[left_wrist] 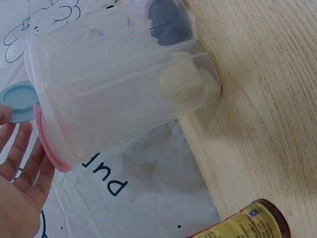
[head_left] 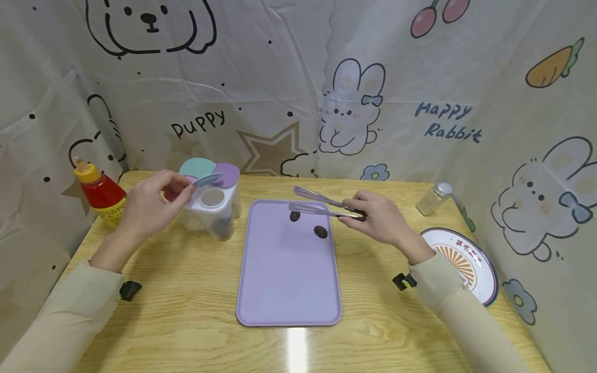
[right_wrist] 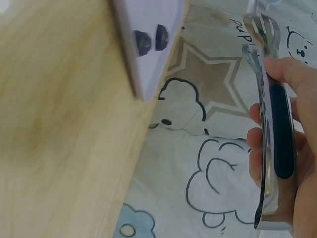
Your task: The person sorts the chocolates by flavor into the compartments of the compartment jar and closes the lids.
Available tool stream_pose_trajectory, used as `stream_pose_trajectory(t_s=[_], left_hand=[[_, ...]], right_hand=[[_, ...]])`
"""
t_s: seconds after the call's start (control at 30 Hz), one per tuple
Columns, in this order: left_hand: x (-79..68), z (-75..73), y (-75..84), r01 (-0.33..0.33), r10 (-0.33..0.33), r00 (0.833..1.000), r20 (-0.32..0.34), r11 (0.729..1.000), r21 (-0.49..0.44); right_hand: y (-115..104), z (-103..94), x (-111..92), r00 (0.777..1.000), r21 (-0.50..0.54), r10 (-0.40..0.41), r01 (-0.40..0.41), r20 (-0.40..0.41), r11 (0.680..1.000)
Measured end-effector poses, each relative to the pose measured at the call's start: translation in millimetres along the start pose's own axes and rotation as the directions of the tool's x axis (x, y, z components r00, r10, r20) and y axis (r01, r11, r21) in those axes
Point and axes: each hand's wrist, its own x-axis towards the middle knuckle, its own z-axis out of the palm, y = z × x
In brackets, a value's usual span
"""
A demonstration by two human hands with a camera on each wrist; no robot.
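Note:
My left hand (head_left: 156,202) pinches a light blue round lid (head_left: 208,179) at its edge, tilted over a clear storage container (head_left: 223,228). One round opening (head_left: 212,197) of the container is uncovered; a mint lid (head_left: 197,167), a purple lid (head_left: 227,175) and a pink lid (left_wrist: 49,144) cover others. Dark pieces (left_wrist: 171,22) and pale lumps (left_wrist: 185,82) lie at the bottom of its compartments. My right hand (head_left: 375,215) grips metal tongs (head_left: 322,198) with dark handles, their tips apart above the tray. Two dark oval pieces (head_left: 320,231) lie on the lilac tray (head_left: 289,280).
A red and yellow squeeze bottle (head_left: 100,191) stands at the left. On the right are a small glass shaker (head_left: 434,199) and a patterned plate (head_left: 485,264), partly hidden by the right sleeve. A printed cloth (head_left: 280,67) encloses the wooden table (head_left: 186,321).

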Motion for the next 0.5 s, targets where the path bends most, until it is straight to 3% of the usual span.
stream_pose_trajectory(t_s=[0.5], left_hand=[[0.5, 0.4, 0.3, 0.023, -0.023, 1.000, 0.002, 1.000, -0.001]], right_hand=[[10.8, 4.8, -46.2, 0.992, -0.105, 0.122, -0.119, 0.023, 0.987]])
